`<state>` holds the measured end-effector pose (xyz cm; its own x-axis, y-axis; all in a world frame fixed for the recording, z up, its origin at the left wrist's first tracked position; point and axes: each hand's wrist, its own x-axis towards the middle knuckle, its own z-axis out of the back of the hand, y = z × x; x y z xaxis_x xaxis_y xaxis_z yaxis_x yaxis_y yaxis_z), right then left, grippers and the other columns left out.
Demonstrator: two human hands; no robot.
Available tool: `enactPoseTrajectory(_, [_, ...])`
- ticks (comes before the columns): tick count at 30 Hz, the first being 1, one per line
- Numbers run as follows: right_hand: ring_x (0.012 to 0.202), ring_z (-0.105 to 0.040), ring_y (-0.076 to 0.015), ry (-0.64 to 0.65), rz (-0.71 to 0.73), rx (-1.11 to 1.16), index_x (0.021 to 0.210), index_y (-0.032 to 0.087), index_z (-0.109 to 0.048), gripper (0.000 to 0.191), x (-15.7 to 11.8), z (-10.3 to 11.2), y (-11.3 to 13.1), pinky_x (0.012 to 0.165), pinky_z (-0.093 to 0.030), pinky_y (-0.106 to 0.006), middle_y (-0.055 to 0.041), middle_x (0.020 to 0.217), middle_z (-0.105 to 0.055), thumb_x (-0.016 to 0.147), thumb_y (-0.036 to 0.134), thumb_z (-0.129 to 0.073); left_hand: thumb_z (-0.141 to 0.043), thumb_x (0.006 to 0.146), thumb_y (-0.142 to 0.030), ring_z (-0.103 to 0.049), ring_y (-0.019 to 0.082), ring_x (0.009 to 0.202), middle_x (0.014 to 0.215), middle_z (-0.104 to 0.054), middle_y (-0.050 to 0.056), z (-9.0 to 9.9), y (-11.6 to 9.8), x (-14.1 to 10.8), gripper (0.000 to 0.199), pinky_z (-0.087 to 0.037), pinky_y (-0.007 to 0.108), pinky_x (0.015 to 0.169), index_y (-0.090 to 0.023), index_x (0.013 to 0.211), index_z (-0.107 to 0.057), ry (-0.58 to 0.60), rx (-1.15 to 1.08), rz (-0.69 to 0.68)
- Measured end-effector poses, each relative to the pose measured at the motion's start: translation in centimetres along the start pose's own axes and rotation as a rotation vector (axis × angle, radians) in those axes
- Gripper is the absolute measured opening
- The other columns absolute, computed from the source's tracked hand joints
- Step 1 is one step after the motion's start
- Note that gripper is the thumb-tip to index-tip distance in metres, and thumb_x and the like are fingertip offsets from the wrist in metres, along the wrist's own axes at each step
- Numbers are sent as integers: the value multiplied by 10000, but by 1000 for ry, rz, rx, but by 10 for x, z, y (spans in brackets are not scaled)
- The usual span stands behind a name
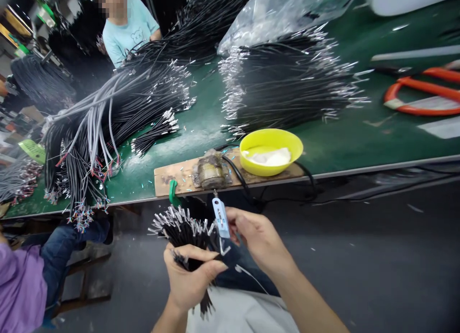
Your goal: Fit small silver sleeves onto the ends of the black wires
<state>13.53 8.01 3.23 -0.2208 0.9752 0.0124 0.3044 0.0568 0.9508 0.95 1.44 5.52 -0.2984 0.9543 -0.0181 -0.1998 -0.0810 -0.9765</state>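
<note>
A bundle of black cables [187,235] with silvery stripped ends pointing up is wrapped in my left hand [192,275], its thumb and forefinger pressed toward each other. My right hand [251,235] has bent fingers close behind a light blue clip-like tool [221,218]; whether they hold it or a cable is hidden. That tool sits at the shaft of a small, worn motor [211,170], mounted on a wooden board [167,180] at the table's edge. One bent silvery end [224,248] stands apart from the bundle, between my hands.
On the green table [201,117] are a yellow bowl [271,167] with white material, a large pile of black cables [283,79], grey cables [108,103] and orange-handled scissors [395,91]. A green clamp [173,193] grips the board. One person [131,31] is across the table, another [21,285] at left.
</note>
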Motion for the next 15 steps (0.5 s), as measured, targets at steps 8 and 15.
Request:
enactPoseTrajectory(8, [461,-402,-101,70,254,-190,735,181,-679,168,-36,-1,-8,398,-334,-222,-22,651,-527,754,345,-645,-691,645,-410,-371,65,361,370,-472,-36,7,13,-1,329,-309,206,379,-141,467,-624,214,-109,161])
enactPoseTrajectory(15, [480,-383,-104,91,-52,168,607,183,-658,249,-33,-6,-10,411,-294,-220,-4,589,-481,681,419,-691,-769,532,-407,-515,118,405,444,-626,16,8,4,-1,264,-412,223,421,-161,488,-683,33,-41,55])
